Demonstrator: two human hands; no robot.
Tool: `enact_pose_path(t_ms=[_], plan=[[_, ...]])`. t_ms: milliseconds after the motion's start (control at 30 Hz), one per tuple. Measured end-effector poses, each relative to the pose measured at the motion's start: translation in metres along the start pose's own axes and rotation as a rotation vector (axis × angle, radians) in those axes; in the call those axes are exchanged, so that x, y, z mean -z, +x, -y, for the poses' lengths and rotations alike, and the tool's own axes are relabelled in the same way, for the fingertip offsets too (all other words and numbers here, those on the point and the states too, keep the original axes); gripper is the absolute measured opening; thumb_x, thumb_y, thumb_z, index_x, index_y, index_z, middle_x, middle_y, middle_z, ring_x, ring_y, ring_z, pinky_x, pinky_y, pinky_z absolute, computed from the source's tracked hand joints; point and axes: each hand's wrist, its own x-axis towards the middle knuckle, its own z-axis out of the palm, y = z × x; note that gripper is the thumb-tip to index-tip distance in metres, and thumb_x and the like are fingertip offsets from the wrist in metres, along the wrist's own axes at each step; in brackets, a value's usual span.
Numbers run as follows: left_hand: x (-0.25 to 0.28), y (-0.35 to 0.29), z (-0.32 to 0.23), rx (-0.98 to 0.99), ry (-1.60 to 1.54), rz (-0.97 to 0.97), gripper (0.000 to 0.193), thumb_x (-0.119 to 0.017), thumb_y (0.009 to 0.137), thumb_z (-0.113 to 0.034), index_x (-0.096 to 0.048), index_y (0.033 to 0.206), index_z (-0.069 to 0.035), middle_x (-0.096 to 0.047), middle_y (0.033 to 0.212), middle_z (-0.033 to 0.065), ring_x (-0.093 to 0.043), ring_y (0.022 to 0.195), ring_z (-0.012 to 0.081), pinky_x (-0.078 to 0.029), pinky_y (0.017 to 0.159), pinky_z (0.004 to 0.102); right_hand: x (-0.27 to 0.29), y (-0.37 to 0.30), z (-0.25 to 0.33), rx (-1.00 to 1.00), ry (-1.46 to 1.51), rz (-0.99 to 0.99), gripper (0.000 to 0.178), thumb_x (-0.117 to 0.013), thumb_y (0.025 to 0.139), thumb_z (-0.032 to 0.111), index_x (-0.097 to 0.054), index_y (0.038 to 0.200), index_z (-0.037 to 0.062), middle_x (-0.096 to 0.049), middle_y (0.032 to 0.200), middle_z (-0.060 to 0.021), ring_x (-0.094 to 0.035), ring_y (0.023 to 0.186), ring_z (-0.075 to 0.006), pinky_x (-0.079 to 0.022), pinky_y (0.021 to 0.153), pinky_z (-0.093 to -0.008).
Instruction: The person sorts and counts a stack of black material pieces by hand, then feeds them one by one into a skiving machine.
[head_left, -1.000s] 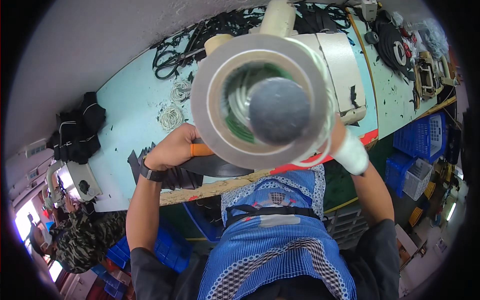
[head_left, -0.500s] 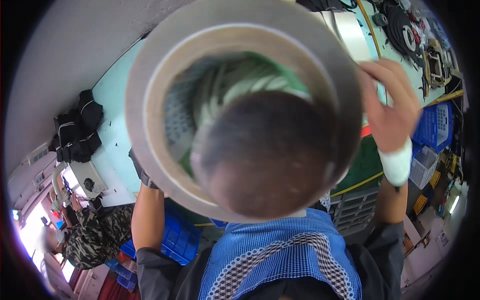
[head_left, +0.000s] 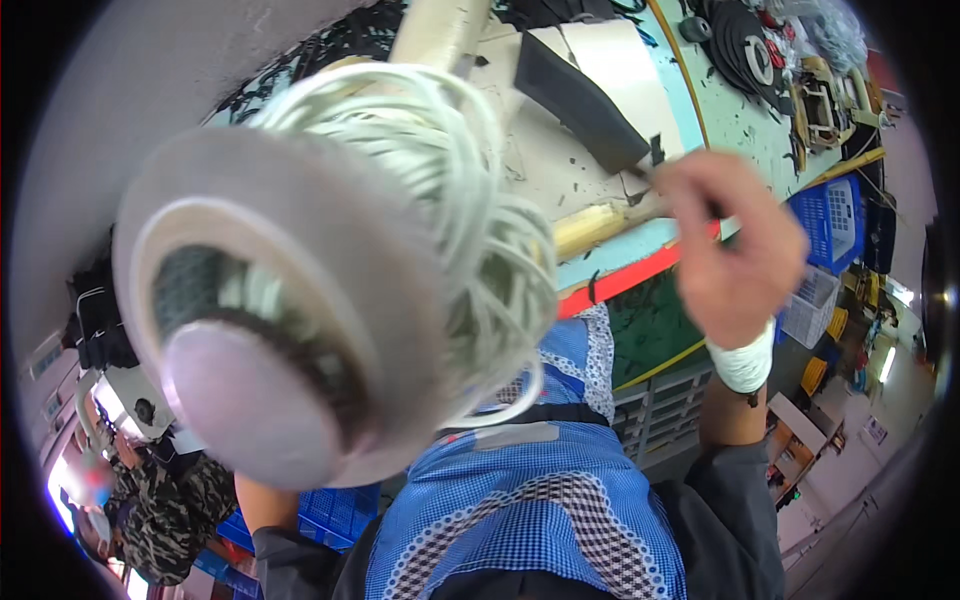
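Note:
A large grey ring-shaped object (head_left: 350, 220) with a round silver disc (head_left: 250, 405) in its middle fills the left of the view, close and blurred. A thick bundle of white cord (head_left: 440, 150) hangs behind it. My left forearm (head_left: 265, 505) runs up behind the ring, which hides my left hand. At the board's right edge, my right hand (head_left: 740, 245) is closed, a white wrap (head_left: 745, 360) round its wrist. A thin dark end shows at its fingertips, beside a flat black piece (head_left: 580, 100) on the pale board (head_left: 545, 150); what I hold is unclear.
A red strip (head_left: 640, 275) edges the light-blue table. Black coils (head_left: 740, 45) lie at far right, with blue (head_left: 830, 225) and grey (head_left: 810, 305) crates below. On the left, a person in a camouflage top (head_left: 170, 510) works near black bags (head_left: 100, 310).
The ring-shaped object has shifted left and tilted in view, bringing the cord bundle and black piece into sight. My right hand appears lower and further left, its fingers now drawn together.

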Motion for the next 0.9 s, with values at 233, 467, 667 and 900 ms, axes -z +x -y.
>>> enact_pose_path(t_ms=[233,467,667,900], plan=[[0.006,0.013,-0.001,-0.006,-0.027,0.004,0.030,-0.067,0.089,-0.014,-0.059,0.115,-0.001,-0.063,0.105,0.0102,-0.061,0.092,0.0152,-0.049,0.079,0.0283,-0.050,-0.021,-0.032,0.185,-0.162,0.009,0.030,-0.075,0.075,0.015,-0.066,0.098,-0.0009,-0.063,0.085,-0.0149,-0.060,0.086,-0.0320,-0.050,0.076,-0.0394],[0.016,-0.002,-0.004,-0.027,-0.042,-0.059,0.027,-0.068,0.088,-0.013,-0.061,0.112,-0.001,-0.063,0.101,0.0099,-0.061,0.087,0.0150,-0.049,0.076,0.0277,-0.065,-0.005,-0.017,-0.060,0.143,0.284,0.043,-0.074,0.076,0.013,-0.060,0.113,-0.0033,-0.063,0.090,-0.0165,-0.059,0.089,-0.0335,-0.048,0.080,-0.0408],[0.009,-0.003,0.003,-0.032,-0.062,-0.045,0.025,-0.068,0.088,-0.013,-0.061,0.109,-0.001,-0.064,0.097,0.0097,-0.062,0.084,0.0149,-0.050,0.072,0.0272,-0.067,-0.011,-0.023,0.092,0.039,0.272,0.043,-0.073,0.076,0.013,-0.060,0.114,-0.0038,-0.064,0.089,-0.0164,-0.059,0.089,-0.0335,-0.048,0.080,-0.0414],[-0.010,0.010,0.005,-0.010,-0.061,0.037,0.022,-0.069,0.088,-0.013,-0.062,0.105,-0.001,-0.064,0.092,0.0095,-0.063,0.079,0.0147,-0.051,0.069,0.0265,-0.056,-0.005,-0.018,0.054,0.050,0.290,0.033,-0.072,0.077,0.011,-0.064,0.106,-0.0028,-0.066,0.089,-0.0157,-0.060,0.089,-0.0330,-0.049,0.080,-0.0407]])
